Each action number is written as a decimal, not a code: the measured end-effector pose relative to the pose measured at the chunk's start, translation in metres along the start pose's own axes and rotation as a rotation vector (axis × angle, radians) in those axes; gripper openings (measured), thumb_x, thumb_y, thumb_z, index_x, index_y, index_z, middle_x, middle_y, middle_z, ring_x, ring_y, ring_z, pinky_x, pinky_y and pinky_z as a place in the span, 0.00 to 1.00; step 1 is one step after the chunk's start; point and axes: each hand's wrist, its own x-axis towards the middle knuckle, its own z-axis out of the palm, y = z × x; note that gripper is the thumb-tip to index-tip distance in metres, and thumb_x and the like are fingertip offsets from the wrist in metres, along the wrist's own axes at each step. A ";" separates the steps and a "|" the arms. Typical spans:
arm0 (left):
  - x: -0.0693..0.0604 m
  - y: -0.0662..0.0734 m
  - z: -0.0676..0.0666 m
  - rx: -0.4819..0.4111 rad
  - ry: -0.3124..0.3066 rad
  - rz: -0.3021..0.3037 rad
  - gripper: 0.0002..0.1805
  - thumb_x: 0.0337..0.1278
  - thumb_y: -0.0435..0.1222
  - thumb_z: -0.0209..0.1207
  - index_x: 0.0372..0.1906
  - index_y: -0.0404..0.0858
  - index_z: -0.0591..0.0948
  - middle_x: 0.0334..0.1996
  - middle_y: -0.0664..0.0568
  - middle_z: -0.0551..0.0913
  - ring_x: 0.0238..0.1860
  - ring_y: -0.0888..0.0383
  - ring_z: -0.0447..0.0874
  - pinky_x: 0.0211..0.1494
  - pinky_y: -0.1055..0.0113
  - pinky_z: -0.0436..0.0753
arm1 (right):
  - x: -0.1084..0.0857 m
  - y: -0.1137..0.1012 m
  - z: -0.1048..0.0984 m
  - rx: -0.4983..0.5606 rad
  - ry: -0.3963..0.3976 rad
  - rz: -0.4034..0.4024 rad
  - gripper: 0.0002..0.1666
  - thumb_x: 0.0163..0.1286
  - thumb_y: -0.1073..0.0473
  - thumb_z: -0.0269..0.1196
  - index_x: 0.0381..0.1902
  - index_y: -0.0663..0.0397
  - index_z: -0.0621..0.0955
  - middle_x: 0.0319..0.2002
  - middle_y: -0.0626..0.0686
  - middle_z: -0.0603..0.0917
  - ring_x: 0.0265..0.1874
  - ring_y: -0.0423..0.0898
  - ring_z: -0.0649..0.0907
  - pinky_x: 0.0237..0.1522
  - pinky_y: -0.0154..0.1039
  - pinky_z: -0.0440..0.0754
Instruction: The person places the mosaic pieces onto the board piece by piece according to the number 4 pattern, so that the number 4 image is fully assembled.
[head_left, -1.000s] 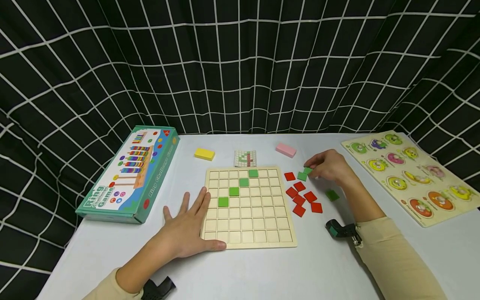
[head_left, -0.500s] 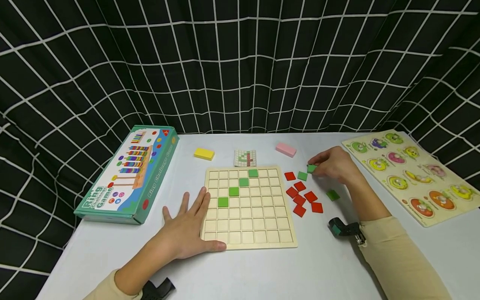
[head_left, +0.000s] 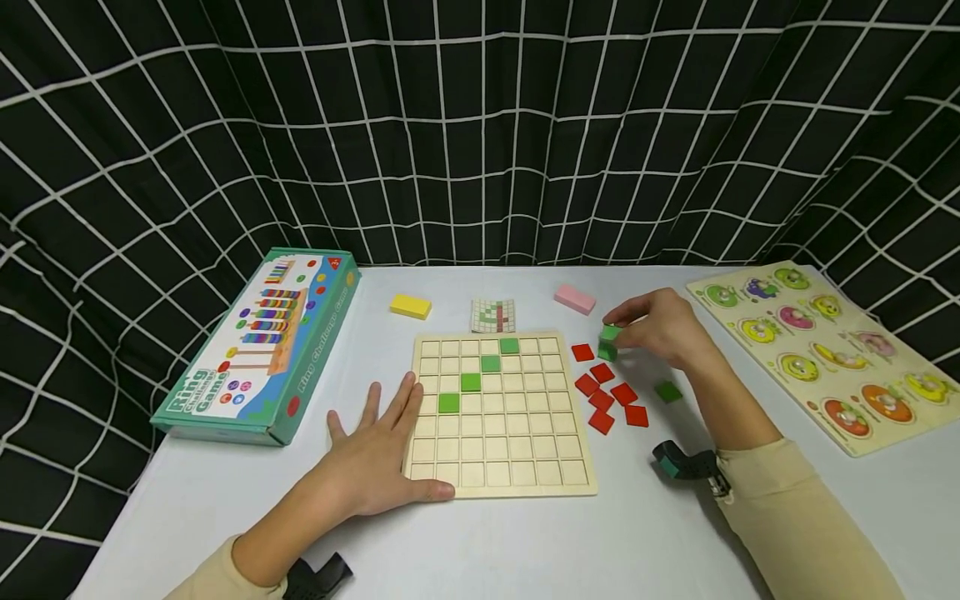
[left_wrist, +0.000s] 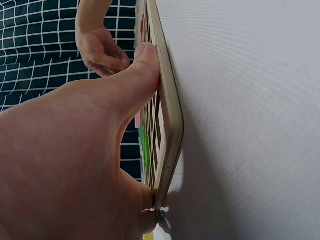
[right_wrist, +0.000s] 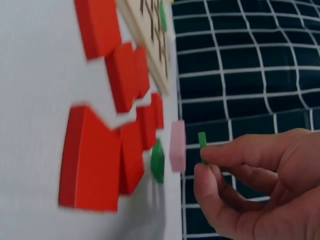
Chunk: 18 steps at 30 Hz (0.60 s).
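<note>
My right hand (head_left: 663, 327) pinches a green square tile (right_wrist: 202, 142) between thumb and fingertips, raised off the table. Beneath it another green tile (head_left: 607, 352) lies flat, beside several red tiles (head_left: 602, 400). A further green tile (head_left: 668, 391) lies below the right wrist. My left hand (head_left: 378, 467) lies spread at the left edge of the wooden grid board (head_left: 510, 492), its thumb resting on the near rim and its fingertips along the side. Green tiles (head_left: 470, 382) sit in a diagonal line of cells on the board.
Behind the board lie a small printed pattern card (head_left: 492, 317), a yellow block (head_left: 410, 307) and a pink block (head_left: 574, 299). A ring game box (head_left: 262, 350) stands at the left. On the right lies a fruit puzzle board (head_left: 825, 350). A black grid curtain (head_left: 480, 133) hangs behind.
My right hand has lifted the green tile from the table and moved it slightly left, above the other green tile. The left hand stays at the board.
</note>
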 end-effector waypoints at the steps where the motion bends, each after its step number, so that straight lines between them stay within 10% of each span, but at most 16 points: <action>1: 0.000 0.000 0.000 0.000 0.000 0.001 0.75 0.42 0.79 0.62 0.86 0.41 0.44 0.87 0.53 0.36 0.84 0.32 0.34 0.63 0.11 0.40 | -0.001 -0.002 0.001 0.007 -0.005 -0.013 0.20 0.63 0.65 0.69 0.54 0.61 0.88 0.52 0.64 0.81 0.52 0.58 0.72 0.45 0.46 0.74; 18: 0.001 0.000 0.000 0.003 -0.008 0.000 0.76 0.41 0.80 0.62 0.86 0.41 0.43 0.86 0.53 0.35 0.84 0.32 0.33 0.63 0.10 0.40 | -0.023 -0.040 0.033 0.168 -0.171 -0.124 0.18 0.60 0.68 0.73 0.50 0.60 0.89 0.51 0.61 0.86 0.42 0.52 0.82 0.43 0.43 0.85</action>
